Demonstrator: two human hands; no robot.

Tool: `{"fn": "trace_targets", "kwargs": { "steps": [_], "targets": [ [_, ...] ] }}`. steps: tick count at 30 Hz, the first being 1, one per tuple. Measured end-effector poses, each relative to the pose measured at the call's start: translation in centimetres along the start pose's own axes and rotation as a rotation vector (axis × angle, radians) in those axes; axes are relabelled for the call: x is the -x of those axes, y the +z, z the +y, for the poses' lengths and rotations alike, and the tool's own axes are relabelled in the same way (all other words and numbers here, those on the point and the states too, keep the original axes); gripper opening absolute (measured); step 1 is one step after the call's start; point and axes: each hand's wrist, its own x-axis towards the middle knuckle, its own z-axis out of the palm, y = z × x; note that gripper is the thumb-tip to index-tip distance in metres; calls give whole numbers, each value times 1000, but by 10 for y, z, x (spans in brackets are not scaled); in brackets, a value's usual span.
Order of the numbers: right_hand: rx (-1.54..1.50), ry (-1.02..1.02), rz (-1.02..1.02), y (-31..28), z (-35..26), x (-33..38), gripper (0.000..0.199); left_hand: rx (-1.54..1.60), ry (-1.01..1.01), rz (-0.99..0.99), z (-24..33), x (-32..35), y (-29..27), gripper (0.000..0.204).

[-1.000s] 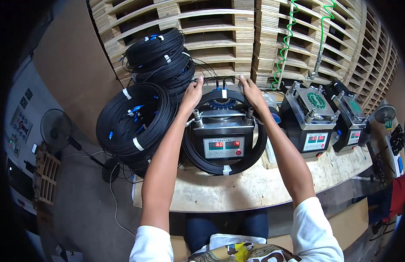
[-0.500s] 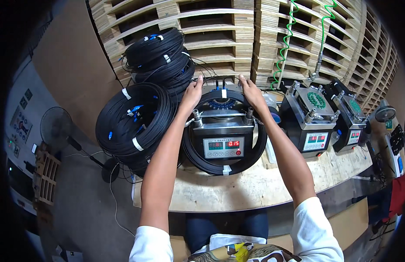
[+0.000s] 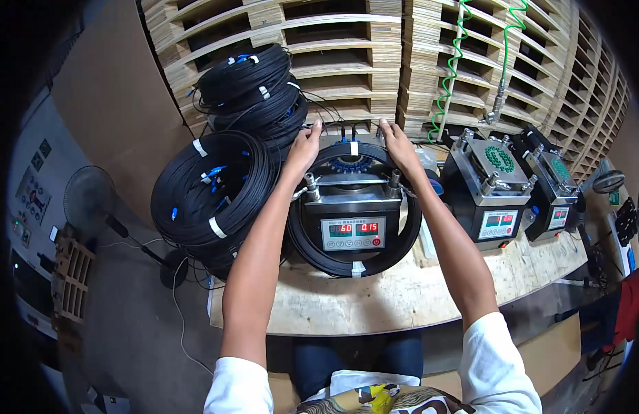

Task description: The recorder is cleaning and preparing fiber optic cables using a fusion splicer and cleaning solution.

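- Left sleeve: plain white, short, with soft creases and an edge above the elbow.
- Right sleeve: the same white cloth, showing larger, with folds toward the near side.
- Shirt front: a white strip at its far edge; nearer, a print of olive-brown wavy lines, a bright yellow patch and dark shapes, cut off at the near edge.
- Trousers: dark navy, partly in shadow.
- Left hand and right hand: bare, like both forearms.
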Motion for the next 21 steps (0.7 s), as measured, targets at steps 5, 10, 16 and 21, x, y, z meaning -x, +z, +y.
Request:
{"fn": "trace_targets", "kwargs": {
  "steps": [5, 10, 16, 21],
  "targets": [
    [66, 36, 6, 0, -6, 3, 83, 20, 9, -3, -3, -3, 0, 88],
    [46, 33, -19, 1, -12, 7, 84, 24, -11, -24, -7, -5, -5, 87],
    [-39, -22, -7, 0, 5, -3, 81, 18, -49, 2, 3, 2, -1, 90],
    [-25, -15, -23, 1, 1, 0, 80, 26, -32, -14, 2, 6, -5, 90]
  ]
}}
